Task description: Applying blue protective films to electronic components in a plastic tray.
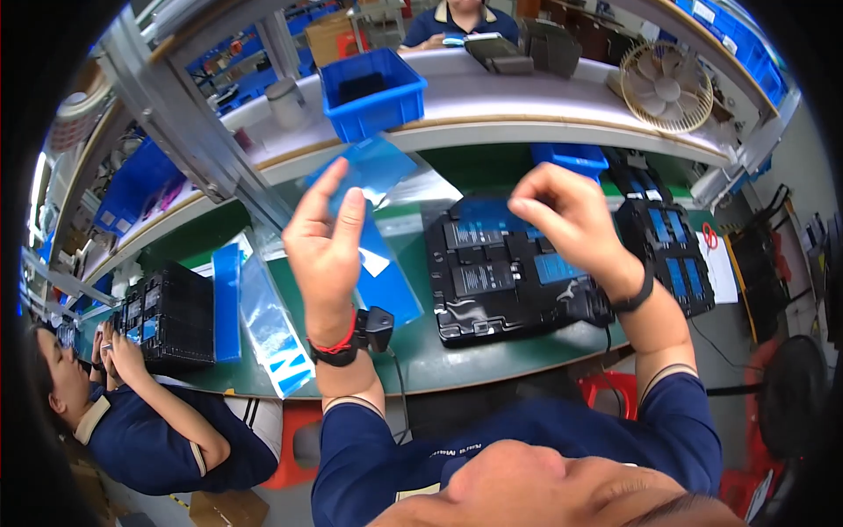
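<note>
1. One long green workbench [457, 369] curves across the scene, bent by the fisheye lens, with a pale shelf [544, 110] running above its far side.
2. At the left end, a co-worker [154, 435] in a navy shirt has both hands close to a stack of black trays [189, 321].
3. Right of centre, a black tray [448, 327] lies on the bench in front of the wearer, below the right hand. Another black tray [634, 230] is just beyond it to the right.
4. On the shelf are a blue bin [382, 116], near the middle, and a cream desk fan [665, 86] toward the right.
5. Blue sheets [388, 279] lie on the bench left of the nearer tray; a loose blue sheet [379, 171] shows just past the left hand, and whether they touch I cannot tell.
6. Both bare hands are raised. The left hand [323, 259] has thumb and forefinger well apart, pointing up — no clear grip on anything. The right hand [575, 220] is half curled, thumb and forefinger close together — anything small between them cannot be made out.
7. Dark rectangular packs [485, 279] sit inside the nearer tray, and blue film [479, 213] covers part of its far side.
8. Red-handled scissors [709, 235] lie at the bench's right end.
</note>
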Action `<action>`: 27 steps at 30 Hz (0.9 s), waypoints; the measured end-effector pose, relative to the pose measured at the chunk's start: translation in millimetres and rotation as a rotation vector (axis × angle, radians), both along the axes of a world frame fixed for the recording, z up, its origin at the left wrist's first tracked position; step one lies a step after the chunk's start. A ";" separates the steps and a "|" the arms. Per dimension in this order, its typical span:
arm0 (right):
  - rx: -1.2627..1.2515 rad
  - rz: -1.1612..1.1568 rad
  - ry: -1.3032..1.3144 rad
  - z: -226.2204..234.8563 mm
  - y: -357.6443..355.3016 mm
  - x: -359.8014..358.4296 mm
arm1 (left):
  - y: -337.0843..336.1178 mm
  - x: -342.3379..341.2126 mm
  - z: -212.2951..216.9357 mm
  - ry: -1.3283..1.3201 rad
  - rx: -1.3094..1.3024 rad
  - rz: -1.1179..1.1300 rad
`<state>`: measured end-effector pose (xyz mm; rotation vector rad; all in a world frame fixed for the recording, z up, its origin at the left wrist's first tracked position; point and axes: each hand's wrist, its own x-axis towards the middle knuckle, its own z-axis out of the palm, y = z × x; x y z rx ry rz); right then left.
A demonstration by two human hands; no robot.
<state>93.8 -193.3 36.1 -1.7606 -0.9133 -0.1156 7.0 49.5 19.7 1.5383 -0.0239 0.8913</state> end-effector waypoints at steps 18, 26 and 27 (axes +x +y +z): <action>-0.371 -0.046 0.690 -73.8 36.4 72.6 | 10.1 -1.9 2.9 -0.097 -0.069 -0.107; -0.367 -0.039 0.741 -71.3 38.4 74.3 | 10.3 0.1 0.8 -0.066 -0.061 -0.112; -0.367 -0.040 0.742 -71.0 38.4 74.0 | 9.9 0.3 1.1 -0.059 -0.062 -0.112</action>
